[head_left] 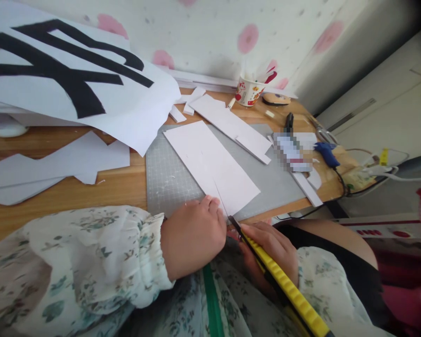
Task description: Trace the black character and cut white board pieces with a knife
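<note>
A white board (210, 164) lies at a slant on a grey cutting mat (168, 187), with a thin line running along its lower part. My left hand (196, 234) rests on the board's near left edge, fingers curled together and pressing down on it. In my right hand (270, 252) is a yellow utility knife (284, 281), gripped by its body. The knife's dark tip touches the near edge of the board, at the lower end of the line, just right of my left fingertips.
Another white board (231, 128) and scraps lie behind. A paper cup (250, 91) stands near the wall, with a blue glue gun (326, 154) and cables at the right. Large paper with black strokes (73, 75) and cut sheets (56, 168) cover the left.
</note>
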`<state>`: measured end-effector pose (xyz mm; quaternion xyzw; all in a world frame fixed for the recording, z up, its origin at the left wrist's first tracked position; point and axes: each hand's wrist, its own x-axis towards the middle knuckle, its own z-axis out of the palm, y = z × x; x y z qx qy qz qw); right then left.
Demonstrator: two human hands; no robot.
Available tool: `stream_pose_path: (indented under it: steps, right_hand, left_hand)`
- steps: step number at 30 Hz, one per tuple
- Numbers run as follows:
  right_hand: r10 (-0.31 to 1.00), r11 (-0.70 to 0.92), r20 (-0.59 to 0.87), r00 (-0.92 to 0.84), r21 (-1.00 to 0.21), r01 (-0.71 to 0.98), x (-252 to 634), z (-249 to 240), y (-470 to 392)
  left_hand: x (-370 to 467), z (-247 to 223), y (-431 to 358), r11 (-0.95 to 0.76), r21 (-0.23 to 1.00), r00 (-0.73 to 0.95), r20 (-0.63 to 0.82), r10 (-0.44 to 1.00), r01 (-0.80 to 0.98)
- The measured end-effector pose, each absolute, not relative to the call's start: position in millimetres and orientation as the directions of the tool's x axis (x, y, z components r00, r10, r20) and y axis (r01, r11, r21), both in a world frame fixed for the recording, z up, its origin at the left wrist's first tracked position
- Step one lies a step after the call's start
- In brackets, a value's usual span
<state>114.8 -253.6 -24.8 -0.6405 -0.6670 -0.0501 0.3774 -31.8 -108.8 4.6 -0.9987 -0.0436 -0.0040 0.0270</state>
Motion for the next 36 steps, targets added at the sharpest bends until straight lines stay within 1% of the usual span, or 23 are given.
stream_pose_path:
  steps: [6,9,11,13,16,18,20,23,24,26,28,29,32,34,36]
  right_hand:
    - [0.788,0.203,0.613,0.066,-0.359,0.911,114,-22,-252]
    - [0.776,0.215,0.627,0.072,-0.370,0.904,112,-26,-257]
    - [0.757,0.197,0.638,0.143,-0.431,0.880,113,-31,-264]
    - [0.733,0.114,0.607,0.308,-0.555,0.824,116,-36,-270]
    - [0.668,0.011,0.475,0.572,-0.776,0.631,131,-42,-267]
    - [0.622,0.019,0.390,0.679,-0.875,0.485,143,-43,-254]
    - [0.623,0.023,0.302,0.722,-0.929,0.368,155,-40,-235]
    - [0.665,0.019,0.200,0.719,-0.967,0.252,165,-31,-208]
    - [0.683,0.012,0.174,0.710,-0.974,0.227,165,-29,-202]
    - [0.704,0.012,0.123,0.699,-0.987,0.162,163,-26,-193]
    - [0.695,0.043,0.070,0.715,-0.998,0.056,158,-25,-189]
    - [0.688,0.069,0.042,0.725,-0.998,-0.007,156,-25,-189]
    - [0.669,0.121,-0.020,0.743,-0.983,-0.136,149,-25,-191]
    - [0.657,0.119,-0.051,0.752,-0.978,-0.170,147,-25,-194]
    - [0.637,0.114,-0.086,0.766,-0.972,-0.203,147,-24,-197]
  left_hand:
    - [-31,8,-109,-0.995,-0.022,0.995,0.011,0.095,0.096]
    - [-30,9,-108,-0.994,-0.013,0.994,0.011,0.106,0.106]
    - [-30,8,-105,-0.994,-0.016,0.994,0.017,0.107,0.108]
    - [-29,6,-100,-0.994,0.003,0.993,0.041,0.109,0.109]
    - [-27,6,-90,-0.986,0.059,0.980,0.116,0.161,0.155]
    - [-25,8,-84,-0.975,0.069,0.964,0.148,0.220,0.212]
    - [-23,11,-79,-0.960,0.037,0.952,0.122,0.280,0.277]
    - [-22,18,-75,-0.919,-0.046,0.920,0.007,0.393,0.393]
    - [-22,19,-74,-0.903,-0.026,0.903,-0.013,0.429,0.429]
    - [-23,19,-72,-0.870,0.110,0.876,-0.017,0.482,0.481]
    - [-24,17,-70,-0.821,0.278,0.854,0.010,0.521,0.498]
    - [-25,16,-68,-0.795,0.343,0.841,0.026,0.540,0.500]
    - [-25,11,-64,-0.705,0.489,0.787,0.058,0.614,0.514]
    - [-24,8,-60,-0.596,0.624,0.728,0.062,0.683,0.505]
    - [-23,7,-58,-0.440,0.766,0.645,0.045,0.763,0.468]
